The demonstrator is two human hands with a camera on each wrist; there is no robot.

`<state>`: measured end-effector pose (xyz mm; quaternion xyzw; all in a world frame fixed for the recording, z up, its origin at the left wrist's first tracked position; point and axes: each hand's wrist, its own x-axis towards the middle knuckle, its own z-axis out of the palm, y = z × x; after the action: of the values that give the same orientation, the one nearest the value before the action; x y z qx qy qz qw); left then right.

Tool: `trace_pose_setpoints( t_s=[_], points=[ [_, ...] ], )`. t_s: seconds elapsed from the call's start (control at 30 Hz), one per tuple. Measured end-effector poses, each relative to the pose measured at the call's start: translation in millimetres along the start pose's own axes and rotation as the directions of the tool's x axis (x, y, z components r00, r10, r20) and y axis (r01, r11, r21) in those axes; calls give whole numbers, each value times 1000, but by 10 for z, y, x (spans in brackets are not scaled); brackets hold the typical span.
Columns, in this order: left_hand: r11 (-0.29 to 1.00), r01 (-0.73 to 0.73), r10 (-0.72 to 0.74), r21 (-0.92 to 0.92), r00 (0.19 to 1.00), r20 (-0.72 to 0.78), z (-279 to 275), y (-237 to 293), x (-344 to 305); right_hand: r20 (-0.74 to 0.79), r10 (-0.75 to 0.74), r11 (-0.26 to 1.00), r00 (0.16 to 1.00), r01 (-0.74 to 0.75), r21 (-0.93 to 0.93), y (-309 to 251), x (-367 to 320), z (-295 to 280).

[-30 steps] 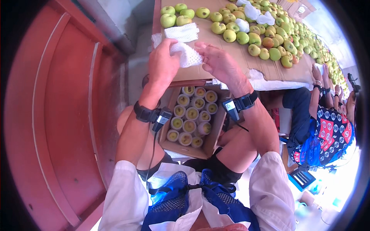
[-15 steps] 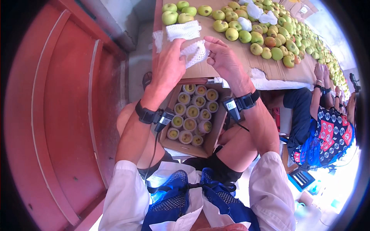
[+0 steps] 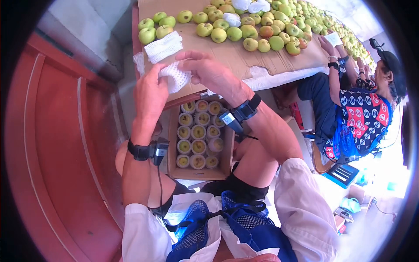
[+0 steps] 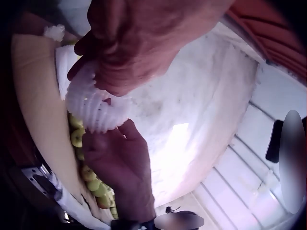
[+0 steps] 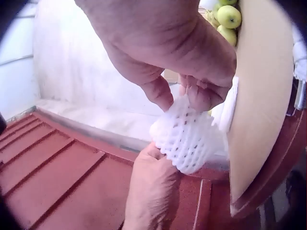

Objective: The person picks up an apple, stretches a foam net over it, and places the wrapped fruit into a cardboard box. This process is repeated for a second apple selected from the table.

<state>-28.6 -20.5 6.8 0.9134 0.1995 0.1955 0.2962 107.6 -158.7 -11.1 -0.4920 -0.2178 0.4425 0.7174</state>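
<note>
A white foam net sleeve (image 3: 175, 77) is held between both hands over the near edge of the cardboard-topped table. My left hand (image 3: 149, 94) grips one side of it. The right hand (image 3: 214, 77) pinches the opposite edge between thumb and fingers. In the left wrist view the sleeve (image 4: 91, 106) bulges round, and a fingertip shows through its opening. From the right wrist the net (image 5: 184, 136) appears spread wide, its holes stretched. Just beyond the hands lies a flat stack of foam sleeves (image 3: 163, 46), with several green apples (image 3: 147, 35) behind it.
Below the table edge, between the knees, a cardboard box (image 3: 200, 174) holds several apples in foam sleeves (image 3: 198, 132). A large pile of loose apples (image 3: 276, 43) covers the table's far right. Another person (image 3: 362, 113) sits at the right. A red door (image 3: 56, 144) stands at the left.
The right hand was apart from the sleeve with loose fingers, then took hold of its edge. The sleeve has widened from a flatter shape. The head view has swung to the right.
</note>
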Motion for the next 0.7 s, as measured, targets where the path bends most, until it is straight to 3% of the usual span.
trace_pose_setpoints(
  t_s=[0.1, 0.23, 0.4, 0.5, 0.6, 0.7],
  points=[
    [979, -70, 57, -191, 996, -73, 93, -23, 25, 21, 48, 998, 999, -49, 29, -33, -14, 20],
    [982, -31, 29, -186, 999, -12, 79, -35, 35, 79, 68, 998, 995, -66, -24, -55, -33, 16],
    [993, 34, -33, -117, 999, 12, 79, -5, 32, 9, 28, 984, 1000, -26, -179, -82, -68, 17],
    [943, 62, -32, -328, 995, 96, 130, -142, 83, 24, 65, 996, 998, -64, -60, -67, -38, -33],
    [539, 313, -18, -782, 933, 360, 83, -168, 110, 45, 88, 994, 995, -90, 66, -53, 21, -144],
    [311, 414, 97, -855, 881, 462, -56, -35, 108, 103, 81, 982, 991, -97, 160, -25, 104, -277]
  ],
)
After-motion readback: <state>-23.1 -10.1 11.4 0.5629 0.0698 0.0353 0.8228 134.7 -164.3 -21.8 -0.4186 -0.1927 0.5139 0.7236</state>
